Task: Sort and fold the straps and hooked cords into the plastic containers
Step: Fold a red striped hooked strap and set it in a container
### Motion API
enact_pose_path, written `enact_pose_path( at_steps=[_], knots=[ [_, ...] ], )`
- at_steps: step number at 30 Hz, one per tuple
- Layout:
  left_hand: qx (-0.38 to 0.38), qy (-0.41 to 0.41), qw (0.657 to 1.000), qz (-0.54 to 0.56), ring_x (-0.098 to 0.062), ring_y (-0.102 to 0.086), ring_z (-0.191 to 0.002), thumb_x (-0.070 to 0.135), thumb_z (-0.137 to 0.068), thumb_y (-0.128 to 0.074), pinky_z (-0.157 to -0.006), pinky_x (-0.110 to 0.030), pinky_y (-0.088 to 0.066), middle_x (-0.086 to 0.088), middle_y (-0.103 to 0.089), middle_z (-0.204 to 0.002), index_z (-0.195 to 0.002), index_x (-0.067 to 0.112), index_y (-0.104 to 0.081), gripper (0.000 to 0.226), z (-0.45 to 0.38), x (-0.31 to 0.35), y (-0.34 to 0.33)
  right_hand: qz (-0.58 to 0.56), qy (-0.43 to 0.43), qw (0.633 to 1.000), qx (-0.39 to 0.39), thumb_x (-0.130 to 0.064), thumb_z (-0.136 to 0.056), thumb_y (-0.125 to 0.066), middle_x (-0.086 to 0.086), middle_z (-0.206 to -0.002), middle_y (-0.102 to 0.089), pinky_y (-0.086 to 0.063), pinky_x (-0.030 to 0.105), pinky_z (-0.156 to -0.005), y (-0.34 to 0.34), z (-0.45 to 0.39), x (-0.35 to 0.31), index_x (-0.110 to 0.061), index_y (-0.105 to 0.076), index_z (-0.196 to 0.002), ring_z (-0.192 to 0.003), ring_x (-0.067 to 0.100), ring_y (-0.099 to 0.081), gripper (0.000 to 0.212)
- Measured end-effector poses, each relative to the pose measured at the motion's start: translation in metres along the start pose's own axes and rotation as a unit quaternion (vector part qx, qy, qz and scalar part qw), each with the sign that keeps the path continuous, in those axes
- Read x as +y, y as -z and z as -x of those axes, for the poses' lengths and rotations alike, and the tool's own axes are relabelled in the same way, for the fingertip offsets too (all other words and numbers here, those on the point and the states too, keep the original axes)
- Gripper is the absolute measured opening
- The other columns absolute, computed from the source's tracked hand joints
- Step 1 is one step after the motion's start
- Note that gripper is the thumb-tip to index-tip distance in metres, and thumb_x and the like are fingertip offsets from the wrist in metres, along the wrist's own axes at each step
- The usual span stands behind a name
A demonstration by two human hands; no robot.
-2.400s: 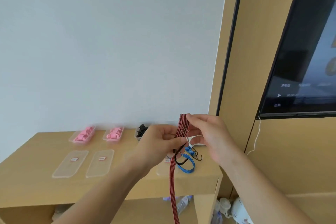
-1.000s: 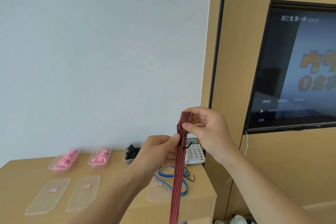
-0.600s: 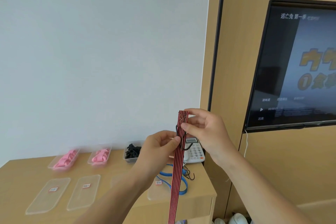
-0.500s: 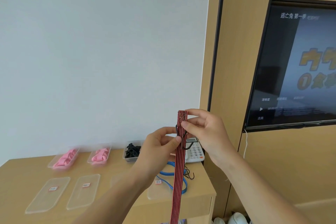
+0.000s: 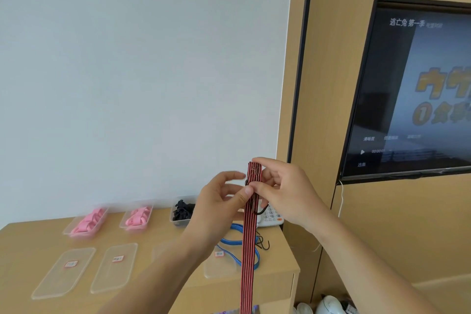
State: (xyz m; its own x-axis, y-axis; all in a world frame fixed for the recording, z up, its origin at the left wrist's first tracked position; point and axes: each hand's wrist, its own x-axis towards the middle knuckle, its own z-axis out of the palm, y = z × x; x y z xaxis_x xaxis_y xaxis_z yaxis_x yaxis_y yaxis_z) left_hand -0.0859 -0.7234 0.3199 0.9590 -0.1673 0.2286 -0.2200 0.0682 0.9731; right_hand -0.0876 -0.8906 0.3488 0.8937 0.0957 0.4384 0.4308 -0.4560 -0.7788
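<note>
Red-and-black striped strap, one, folded double and held upright above the tabletop, its length hanging past the front edge; right hand pinches the folded top, left hand pinches it with thumb just below, other fingers spread. On the tabletop: blue hooked cord; two containers of pink straps; one container of black items; several flat clear lids.

Red-and-black striped strap, lengthwise lines all the way down, with a black hook. Blue cord edged in black. Pink straps in clear containers, black ones alongside. Tan wood cabinet, pale wall.
</note>
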Motion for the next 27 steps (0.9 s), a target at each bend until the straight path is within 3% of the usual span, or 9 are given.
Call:
enact_pose_path(
  at_steps=[3,6,8,10,13,17,20,24,27],
  knots=[
    [-0.033,-0.032,0.999,0.004,-0.029,-0.077,-0.093,0.013,-0.094,-0.071,-0.082,-0.044,-0.063,-0.003,-0.073,-0.117,-0.135,0.028,-0.059,0.045,-0.002,0.0,0.005,0.014,0.019,1.0,-0.01,-0.018,-0.094,-0.07,-0.003,-0.076,-0.069,-0.061,0.041,-0.069,-0.002,0.002,0.001,-0.025,-0.07,-0.115,-0.065,0.016,-0.07,0.023],
    [-0.032,-0.045,0.998,0.004,-0.032,-0.077,-0.092,0.006,-0.093,-0.071,-0.082,-0.044,-0.063,-0.007,-0.075,-0.112,-0.131,0.022,-0.066,0.041,-0.003,0.001,0.008,0.009,0.019,1.0,-0.006,-0.032,-0.099,-0.061,0.001,-0.08,-0.071,-0.058,0.046,-0.077,-0.006,0.004,0.0,-0.036,-0.071,-0.097,-0.077,0.022,-0.07,0.011],
    [-0.005,-0.047,0.999,0.008,-0.037,-0.076,-0.087,0.003,-0.093,-0.071,-0.083,-0.052,-0.063,-0.015,-0.076,-0.1,-0.118,0.015,-0.072,0.028,-0.004,0.001,0.007,0.022,0.009,1.0,0.01,-0.047,-0.1,-0.053,0.018,-0.079,-0.068,-0.052,0.05,-0.071,-0.009,0.004,0.001,-0.019,-0.072,-0.082,-0.077,0.035,-0.065,0.038],
    [0.009,-0.043,0.999,0.013,-0.041,-0.075,-0.084,0.001,-0.092,-0.071,-0.083,-0.059,-0.061,-0.02,-0.076,-0.093,-0.108,0.008,-0.073,0.017,-0.003,0.0,0.005,0.032,0.003,0.999,0.025,-0.051,-0.099,-0.05,0.024,-0.074,-0.063,-0.046,0.045,-0.06,-0.01,0.004,-0.001,-0.001,-0.067,-0.076,-0.066,0.035,-0.06,0.057],
    [0.016,-0.034,0.999,0.026,-0.042,-0.076,-0.082,0.004,-0.092,-0.071,-0.08,-0.059,-0.062,-0.022,-0.076,-0.09,-0.105,0.004,-0.07,0.013,0.0,0.003,0.002,-0.033,-0.006,0.999,0.014,-0.038,-0.099,-0.057,0.015,-0.068,-0.068,-0.051,0.025,-0.056,-0.009,0.006,-0.004,-0.001,-0.072,-0.076,-0.061,0.018,-0.065,0.046],
    [0.048,-0.033,0.998,0.033,-0.048,-0.073,-0.081,0.007,-0.091,-0.073,-0.076,-0.06,-0.062,-0.024,-0.075,-0.087,-0.098,0.004,-0.071,0.008,0.001,0.008,0.002,-0.144,-0.015,0.989,-0.04,-0.014,-0.094,-0.07,0.01,-0.084,-0.077,-0.06,0.029,-0.068,-0.006,0.011,-0.003,-0.007,-0.077,-0.096,-0.079,0.024,-0.076,0.01],
    [0.044,-0.027,0.998,0.033,-0.048,-0.073,-0.085,0.011,-0.091,-0.074,-0.08,-0.063,-0.061,-0.023,-0.075,-0.088,-0.095,0.0,-0.069,0.012,0.003,0.01,0.003,-0.184,-0.004,0.983,-0.019,0.0,-0.09,-0.07,0.01,-0.084,-0.077,-0.059,0.027,-0.068,-0.004,0.01,-0.003,-0.008,-0.076,-0.103,-0.081,0.024,-0.076,0.016],
    [-0.003,0.036,0.999,-0.004,-0.042,-0.075,-0.089,0.04,-0.092,-0.066,-0.081,-0.049,-0.064,-0.022,-0.076,-0.09,-0.098,-0.002,-0.072,0.042,0.009,0.012,0.001,-0.176,0.016,0.984,0.029,0.003,-0.088,-0.072,0.008,-0.083,-0.077,-0.06,0.031,-0.068,-0.005,0.009,-0.001,-0.01,-0.077,-0.099,-0.08,0.023,-0.075,0.019],
    [-0.015,0.085,0.996,-0.024,-0.033,-0.076,-0.084,0.047,-0.101,-0.054,-0.079,-0.043,-0.065,-0.021,-0.077,-0.094,-0.099,-0.001,-0.075,0.052,0.014,0.011,0.001,-0.111,0.07,0.989,0.066,0.001,-0.087,-0.073,0.003,-0.084,-0.077,-0.061,0.033,-0.072,-0.007,0.01,0.002,-0.013,-0.078,-0.098,-0.08,0.02,-0.074,0.019]
  ],
)
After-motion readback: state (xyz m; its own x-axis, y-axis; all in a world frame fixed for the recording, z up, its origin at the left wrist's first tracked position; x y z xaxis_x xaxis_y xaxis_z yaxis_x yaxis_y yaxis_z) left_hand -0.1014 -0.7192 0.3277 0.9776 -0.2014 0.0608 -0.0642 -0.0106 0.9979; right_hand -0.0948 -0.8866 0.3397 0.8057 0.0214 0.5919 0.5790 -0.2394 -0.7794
